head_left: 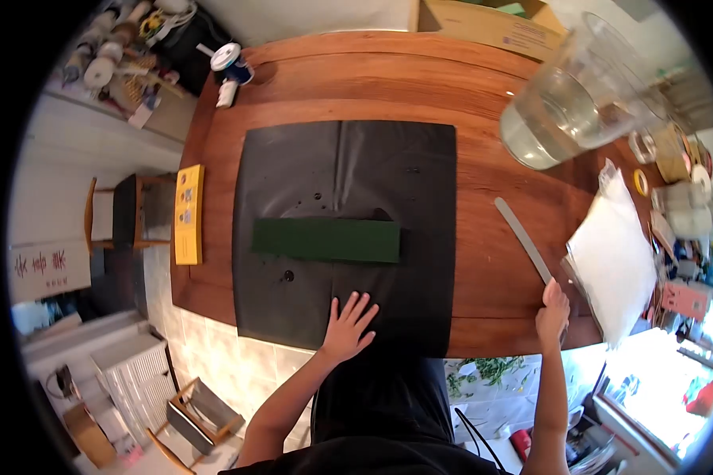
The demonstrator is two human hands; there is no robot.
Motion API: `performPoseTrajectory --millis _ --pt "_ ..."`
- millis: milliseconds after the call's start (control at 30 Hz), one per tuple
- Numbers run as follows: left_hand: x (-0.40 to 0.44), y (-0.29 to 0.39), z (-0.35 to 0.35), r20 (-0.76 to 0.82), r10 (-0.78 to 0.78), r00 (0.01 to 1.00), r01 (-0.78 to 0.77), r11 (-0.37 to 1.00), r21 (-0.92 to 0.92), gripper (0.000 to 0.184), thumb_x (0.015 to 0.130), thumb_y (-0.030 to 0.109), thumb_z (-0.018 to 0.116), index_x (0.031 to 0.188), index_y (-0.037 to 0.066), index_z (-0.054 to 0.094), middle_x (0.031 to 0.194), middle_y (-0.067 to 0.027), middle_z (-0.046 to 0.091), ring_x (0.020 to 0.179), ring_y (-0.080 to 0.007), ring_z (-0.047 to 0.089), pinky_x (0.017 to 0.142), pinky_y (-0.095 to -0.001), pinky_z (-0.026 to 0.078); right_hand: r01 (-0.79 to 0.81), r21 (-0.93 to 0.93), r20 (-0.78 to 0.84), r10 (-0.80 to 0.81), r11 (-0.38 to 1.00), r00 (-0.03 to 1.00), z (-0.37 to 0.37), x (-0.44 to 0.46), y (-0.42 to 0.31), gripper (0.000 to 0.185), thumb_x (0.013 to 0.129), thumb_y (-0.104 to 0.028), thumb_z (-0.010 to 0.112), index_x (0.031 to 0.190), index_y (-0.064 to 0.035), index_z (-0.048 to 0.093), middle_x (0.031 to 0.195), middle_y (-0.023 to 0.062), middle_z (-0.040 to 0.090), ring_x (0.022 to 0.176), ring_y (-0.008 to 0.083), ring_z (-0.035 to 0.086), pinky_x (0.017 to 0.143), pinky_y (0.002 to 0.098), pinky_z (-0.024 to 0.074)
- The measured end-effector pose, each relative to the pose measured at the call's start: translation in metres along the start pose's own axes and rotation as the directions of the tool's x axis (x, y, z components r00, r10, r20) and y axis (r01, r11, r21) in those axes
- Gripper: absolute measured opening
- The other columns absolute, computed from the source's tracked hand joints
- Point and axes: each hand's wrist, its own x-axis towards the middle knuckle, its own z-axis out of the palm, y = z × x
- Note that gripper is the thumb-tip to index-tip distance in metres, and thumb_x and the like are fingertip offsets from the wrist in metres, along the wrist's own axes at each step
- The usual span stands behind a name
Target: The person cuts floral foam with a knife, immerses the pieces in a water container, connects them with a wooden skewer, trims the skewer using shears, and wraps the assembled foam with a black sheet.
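Observation:
A long dark green block (326,240), which looks like wet floral foam, lies crosswise on a black mat (293,158). Below it, my left hand (347,328) rests on the mat near its front edge, fingers spread, not touching the block. Over at the right, my right hand (553,315) is closed around the handle of a long knife (523,240) with a straight blade and rounded tip. The blade points up and left above the bare wood, apart from the mat. Most of the handle is hidden in my fist.
Water drops dot the mat. A large clear vase (550,119) of water stands at the table's back right, with a white sheet stack (614,253) nearer. A yellow box (188,215) and a lidded cup (231,63) are on the left; a cardboard box (491,25) is behind.

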Motion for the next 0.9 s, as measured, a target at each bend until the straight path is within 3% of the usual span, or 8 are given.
performPoseTrajectory --millis 100,233,300,367,467,600,800,900 --pt "-0.029 -0.004 -0.002 0.110 0.087 0.990 -0.068 0.984 -0.164 0.062 0.087 0.031 0.066 0.144 0.014 0.047 0.160 -0.0130 0.028 0.150 -0.0338 0.019 0.117 -0.0629 0.013 0.137 0.189 -0.178 -0.103 0.972 0.979 0.011 0.001 0.026 0.052 0.073 0.002 0.055 0.125 -0.0009 0.054 0.110 0.0229 0.060 0.101 0.0434 0.057 0.086 0.0504 0.0472" --pt "-0.078 -0.019 -0.017 0.067 0.191 0.979 -0.168 0.953 -0.253 0.050 0.085 0.024 0.069 0.130 0.008 0.058 0.143 -0.0125 0.049 0.129 -0.0306 0.050 0.105 -0.0506 0.040 0.406 0.318 -0.337 -0.298 0.857 0.893 -0.061 0.019 -0.033 0.046 0.076 0.004 0.057 0.121 -0.0020 0.060 0.096 0.0193 0.063 0.082 0.0409 0.061 0.068 0.0447 0.0499" --pt "-0.096 -0.028 -0.030 0.041 0.149 0.988 -0.120 0.904 -0.411 0.041 0.083 0.021 0.071 0.121 0.007 0.064 0.128 -0.0109 0.063 0.110 -0.0294 0.065 0.092 -0.0435 0.053 0.449 0.398 -0.225 -0.389 0.800 0.893 -0.108 0.030 -0.092 0.043 0.078 0.005 0.059 0.120 -0.0028 0.062 0.092 0.0173 0.063 0.079 0.0377 0.062 0.066 0.0429 0.0491" --pt "-0.082 -0.049 -0.062 -0.193 0.034 0.981 -0.088 0.957 -0.276 0.032 0.081 0.019 0.073 0.110 0.009 0.069 0.101 -0.0063 0.072 0.084 -0.0279 0.070 0.071 -0.0381 0.057 0.569 0.451 -0.174 -0.557 0.688 0.812 -0.145 0.051 -0.164 0.040 0.081 0.004 0.062 0.120 -0.0036 0.062 0.088 0.0142 0.064 0.073 0.0332 0.062 0.064 0.0417 0.0486" --pt "-0.033 -0.085 -0.148 -0.562 -0.349 0.750 0.142 0.915 -0.379 0.011 0.082 0.000 0.070 0.091 0.005 0.068 0.090 -0.0091 0.070 0.079 -0.0226 0.068 0.071 -0.0322 0.053 0.583 0.478 -0.008 -0.660 0.657 0.751 -0.155 0.066 -0.229 0.041 0.083 0.001 0.062 0.124 -0.0044 0.062 0.091 0.0132 0.066 0.077 0.0306 0.065 0.066 0.0366 0.0498" --pt "0.008 -0.143 -0.226 -0.580 -0.602 0.549 0.022 0.704 -0.709 0.017 0.084 -0.004 0.067 0.100 0.000 0.068 0.097 -0.0087 0.066 0.085 -0.0170 0.063 0.081 -0.0275 0.050 0.686 0.421 0.076 -0.777 0.593 0.625 -0.176 0.067 -0.316 0.046 0.086 -0.009 0.063 0.131 -0.0178 0.061 0.096 0.0081 0.067 0.081 0.0256 0.065 0.067 0.0384 0.0513" --pt "0.023 -0.188 -0.245 -0.506 -0.227 0.832 -0.072 0.860 -0.506 0.031 0.080 -0.008 0.071 0.110 0.001 0.067 0.101 -0.0082 0.065 0.096 -0.0161 0.062 0.083 -0.0264 0.050 0.756 0.359 0.133 -0.832 0.547 0.538 -0.172 0.066 -0.367 0.040 0.083 -0.009 0.067 0.122 -0.0138 0.066 0.094 0.0113 0.069 0.076 0.0303 0.066 0.063 0.0385 0.0506" --pt "0.020 -0.196 -0.231 -0.500 -0.210 0.840 -0.047 0.891 -0.452 0.024 0.075 -0.005 0.076 0.097 0.003 0.073 0.099 -0.0079 0.068 0.090 -0.0201 0.065 0.080 -0.0281 0.051 0.708 0.395 0.169 -0.804 0.586 0.571 -0.163 0.071 -0.362 0.036 0.082 -0.008 0.067 0.117 -0.0096 0.066 0.091 0.0105 0.069 0.073 0.0302 0.066 0.060 0.0392 0.0502"
